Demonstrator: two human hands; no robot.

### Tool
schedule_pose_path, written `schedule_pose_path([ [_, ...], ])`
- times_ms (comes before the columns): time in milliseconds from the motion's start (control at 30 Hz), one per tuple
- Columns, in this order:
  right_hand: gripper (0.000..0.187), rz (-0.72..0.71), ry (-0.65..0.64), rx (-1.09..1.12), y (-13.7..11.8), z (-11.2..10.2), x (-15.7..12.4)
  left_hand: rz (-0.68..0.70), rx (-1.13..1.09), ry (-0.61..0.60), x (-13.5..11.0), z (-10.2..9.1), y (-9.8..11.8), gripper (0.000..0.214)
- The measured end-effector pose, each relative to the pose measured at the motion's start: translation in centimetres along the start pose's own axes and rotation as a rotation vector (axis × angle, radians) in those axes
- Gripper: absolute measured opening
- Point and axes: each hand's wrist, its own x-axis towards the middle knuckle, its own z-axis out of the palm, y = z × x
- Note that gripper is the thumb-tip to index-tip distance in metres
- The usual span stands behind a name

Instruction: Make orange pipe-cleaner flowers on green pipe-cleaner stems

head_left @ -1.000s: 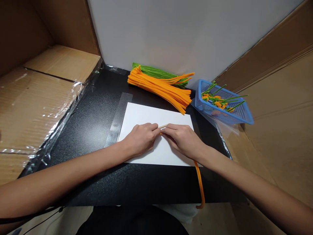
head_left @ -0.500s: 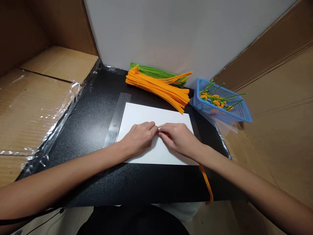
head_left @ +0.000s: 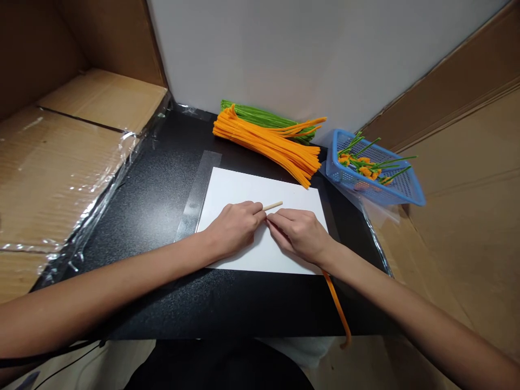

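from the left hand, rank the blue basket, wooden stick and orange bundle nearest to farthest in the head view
1. Wooden stick: in the left hand, one end poking out toward the right.
2. Orange bundle: beyond the hand, toward the wall.
3. Blue basket: farthest, off to the right.

Pale stick (head_left: 272, 206) now bared to its tip, right hand (head_left: 299, 232) lower

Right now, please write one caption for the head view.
Left hand holding a wooden stick over white paper, right hand close by, orange pipe cleaner trailing below.
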Motion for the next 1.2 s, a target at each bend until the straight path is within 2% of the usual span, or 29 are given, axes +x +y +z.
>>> schedule_pose_path([
  [167,0.021,0.106,-0.066,0.12,0.2,-0.5,0.0,-0.04,-0.232,0.099,0.0,-0.2,-0.1,0.017],
  [267,0.017,0.195,-0.066,0.181,-0.2,-0.5,-0.1,-0.122,-0.4,0.235,-0.1,-0.3,-0.1,0.032],
  [333,0.016,0.244,-0.03,0.193,-0.4,-0.2,-0.2,-0.149,-0.454,0.274,-0.2,-0.4,-0.2,0.04],
  [433,0.016,0.301,0.0,0.187,-0.8,0.2,-0.3,-0.098,-0.424,0.246,-0.4,-0.9,-0.9,0.043],
  [600,0.017,0.353,0.018,0.196,-0.9,0.3,-0.5,-0.058,-0.198,0.091,-0.5,-1.5,-2.8,0.019],
  [700,0.024,0.364,0.061,0.284,-1.0,0.4,-0.4,-0.064,-0.187,0.065,-0.4,-1.1,-3.3,0.017],
  [800,0.03,0.386,0.103,0.379,-1.1,0.5,0.0,-0.097,-0.237,0.15,-0.4,-0.6,-3.4,0.015],
  [900,0.025,0.429,0.166,0.445,-1.4,0.4,0.6,-0.143,-0.332,0.248,-0.5,-0.4,-3.5,0.011],
  [1100,0.017,0.553,0.369,0.612,-1.9,0.0,1.9,-0.206,-0.425,0.357,-0.6,-1.5,-3.0,0.012],
  [1200,0.017,0.637,0.402,0.751,-2.3,-0.1,2.3,-0.305,-0.639,0.437,-0.2,-1.9,-2.5,0.016],
])
